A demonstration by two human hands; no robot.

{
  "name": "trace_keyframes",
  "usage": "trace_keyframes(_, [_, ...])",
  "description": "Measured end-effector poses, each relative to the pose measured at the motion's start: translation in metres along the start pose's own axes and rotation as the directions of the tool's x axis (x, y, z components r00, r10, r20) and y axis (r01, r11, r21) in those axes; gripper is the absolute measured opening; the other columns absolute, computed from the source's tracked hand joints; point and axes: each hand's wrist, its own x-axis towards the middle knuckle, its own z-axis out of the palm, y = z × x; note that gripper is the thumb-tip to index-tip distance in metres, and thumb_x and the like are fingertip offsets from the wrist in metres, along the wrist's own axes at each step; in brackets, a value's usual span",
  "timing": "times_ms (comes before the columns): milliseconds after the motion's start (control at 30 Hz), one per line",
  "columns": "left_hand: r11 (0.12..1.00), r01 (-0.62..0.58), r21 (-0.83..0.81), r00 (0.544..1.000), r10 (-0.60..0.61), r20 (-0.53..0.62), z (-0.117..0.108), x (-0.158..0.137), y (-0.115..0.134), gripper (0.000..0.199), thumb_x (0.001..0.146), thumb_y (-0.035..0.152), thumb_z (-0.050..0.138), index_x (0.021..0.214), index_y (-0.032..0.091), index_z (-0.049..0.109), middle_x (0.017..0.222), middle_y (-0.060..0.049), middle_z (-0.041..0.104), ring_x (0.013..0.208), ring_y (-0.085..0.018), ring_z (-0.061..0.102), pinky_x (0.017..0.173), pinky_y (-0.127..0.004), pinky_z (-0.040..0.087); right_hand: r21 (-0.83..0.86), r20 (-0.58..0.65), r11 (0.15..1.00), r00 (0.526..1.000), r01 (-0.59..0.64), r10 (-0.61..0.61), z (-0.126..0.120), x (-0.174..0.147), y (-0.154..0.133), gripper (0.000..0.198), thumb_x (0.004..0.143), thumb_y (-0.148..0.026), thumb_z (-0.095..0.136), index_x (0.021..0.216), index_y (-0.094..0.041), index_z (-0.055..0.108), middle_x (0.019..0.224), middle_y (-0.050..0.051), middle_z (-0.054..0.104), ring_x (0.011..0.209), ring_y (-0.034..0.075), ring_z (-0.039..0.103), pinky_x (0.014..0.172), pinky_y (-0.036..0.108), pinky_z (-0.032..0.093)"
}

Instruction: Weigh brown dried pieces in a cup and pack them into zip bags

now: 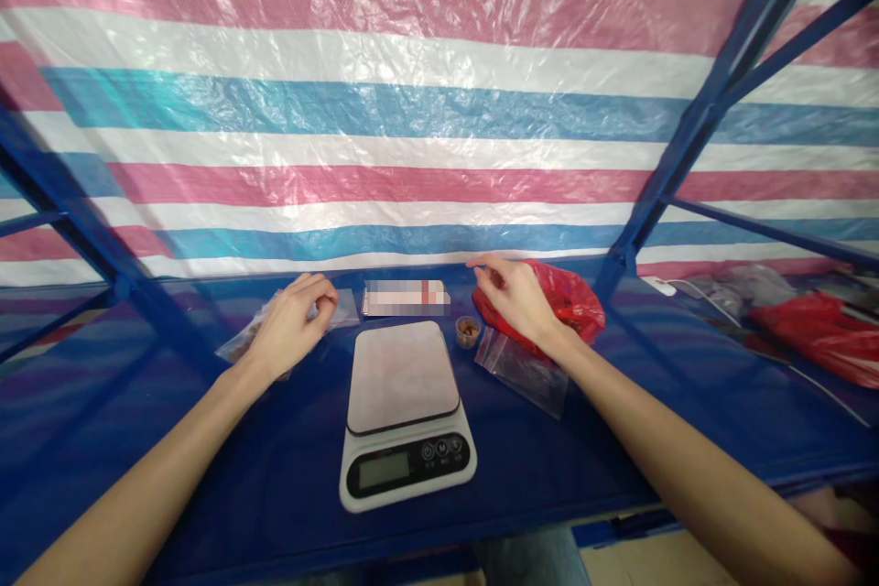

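Note:
My left hand (294,319) hovers over or rests on a clear plastic bag (237,346) with brownish contents; I cannot tell whether they touch. Its fingers are loosely curved, the thumb apart from them, and nothing shows between. At the right, my right hand (516,298) is over the near left side of a red plastic bag (583,300), fingers bent and apart, holding nothing visible. Between the hands stands a white kitchen scale (403,375) with a bare platform and a blank-looking display. Beside its far right corner is a small clear cup (468,332) containing brown pieces.
Behind the scale lies a small box (405,298), partly blurred out. A clear zip bag (526,375) lies below my right hand. Blue frame posts (677,156) rise on both sides, before a striped plastic sheet (412,101). More red plastic (820,334) lies far right.

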Motion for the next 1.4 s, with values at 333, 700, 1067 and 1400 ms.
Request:
trace_keyframes(333, [0.988,0.104,-0.112,0.995,-0.103,0.017,0.008,-0.006,0.006,0.025,0.096,0.028,0.049,0.083,0.02,0.07,0.082,-0.001,0.067,0.068,-0.015,0.062,0.064,-0.028,0.044,0.108,-0.032,0.993,0.998,-0.054,0.058,-0.002,-0.008,0.007,0.034,0.083,-0.013,0.043,0.072,-0.02,0.074,0.072,0.004,0.075,0.068,0.023,0.07,0.072,0.032,0.048])
trace_keyframes(700, [0.988,0.066,-0.142,0.994,-0.078,-0.082,0.009,-0.009,0.021,0.023,0.095,0.023,0.049,0.092,0.021,0.072,0.087,0.0,0.076,0.074,-0.016,0.068,0.072,-0.027,0.05,0.191,0.421,0.979,0.896,0.066,-0.143,-0.01,-0.002,-0.001,0.02,0.099,-0.038,0.064,0.108,-0.021,0.071,0.076,-0.001,0.065,0.064,0.016,0.057,0.062,0.028,0.041])
trace_keyframes(1067, [0.987,0.079,-0.141,0.995,-0.086,-0.043,0.001,-0.004,0.028,0.025,0.09,0.021,0.047,0.095,0.019,0.072,0.065,0.004,0.062,0.054,-0.012,0.053,0.06,-0.024,0.044,0.179,0.617,0.98,0.765,0.09,-0.183,-0.013,0.0,0.003,0.027,0.081,-0.033,0.087,0.099,-0.019,0.072,0.094,0.002,0.066,0.08,0.016,0.059,0.07,0.028,0.047])
trace_keyframes(1400, [0.984,0.099,-0.148,0.995,-0.096,0.026,0.005,-0.005,0.024,0.027,0.088,0.023,0.047,0.094,0.017,0.073,0.06,0.005,0.058,0.053,-0.012,0.05,0.062,-0.024,0.042,0.221,0.553,0.974,0.815,0.057,-0.174,-0.01,-0.004,0.002,0.066,0.073,-0.043,0.091,0.131,-0.024,0.067,0.107,0.004,0.068,0.088,0.019,0.063,0.075,0.031,0.052])
